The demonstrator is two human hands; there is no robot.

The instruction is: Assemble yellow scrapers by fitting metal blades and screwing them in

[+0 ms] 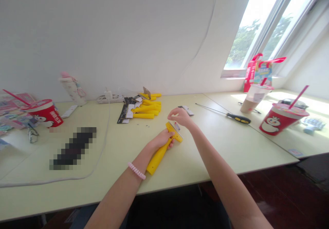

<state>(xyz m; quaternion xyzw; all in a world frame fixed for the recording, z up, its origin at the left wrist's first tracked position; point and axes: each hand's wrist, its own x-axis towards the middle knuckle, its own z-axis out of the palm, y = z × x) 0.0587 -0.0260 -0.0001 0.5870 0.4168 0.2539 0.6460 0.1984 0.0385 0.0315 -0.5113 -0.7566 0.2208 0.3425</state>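
My left hand (161, 140) is wrapped round the neck of a yellow scraper (157, 157). The scraper's handle slants down toward the table's front edge, and its wide head with a metal strip faces up and away. Just above that head is my right hand (182, 117), its fingers bent together in a pinch; whatever they hold, if anything, is too small to make out. Behind my right hand lies a black and white card (189, 110), partly covered. Several tiny bits (147, 126) lie on the tabletop left of the scraper.
Several yellow scrapers (146, 109) with black cards lie in a pile near the wall. A long screwdriver (236, 118) rests to the right, before red cups (280, 121). On the left are a power strip (113, 99), a white cable (104, 143), a bottle (74, 90) and a pixelated dark object (74, 149).
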